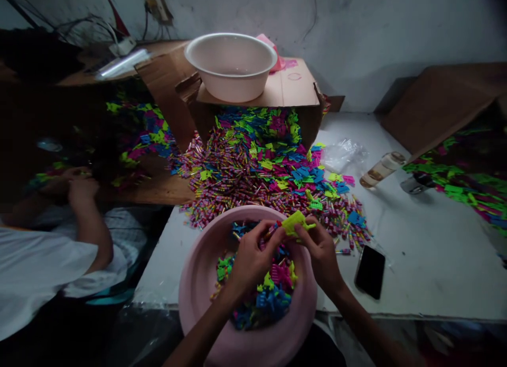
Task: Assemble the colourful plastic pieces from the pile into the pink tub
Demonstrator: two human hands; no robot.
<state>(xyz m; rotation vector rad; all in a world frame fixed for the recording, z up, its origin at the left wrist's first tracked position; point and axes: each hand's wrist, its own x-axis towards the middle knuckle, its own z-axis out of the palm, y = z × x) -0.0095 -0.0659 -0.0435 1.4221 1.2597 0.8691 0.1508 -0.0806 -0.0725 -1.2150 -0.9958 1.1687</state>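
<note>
The left hand (253,255) pinches a stick (275,226) and the right hand (322,251) a yellow piece (292,224) above the basin (192,282), presumably so anything dropped lands inside.

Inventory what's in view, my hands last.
Tub: one, pink, front
Flat piece: one, lime, over tub
Plastic pieces: many, mixed, tub and heaps
Sticks: many, multicoloured, behind tub
Boxes: at least two, brown, back, right
Basin: one, white, on box
Phone: one, black, right
Bottle: one, clear, behind phone
Wrap: one, clear, beside bottle
Table: one, white, under sticks
Person: one, white top, left
Left hand: one, pinching coloured part
Right hand: one, holding flat piece
</note>
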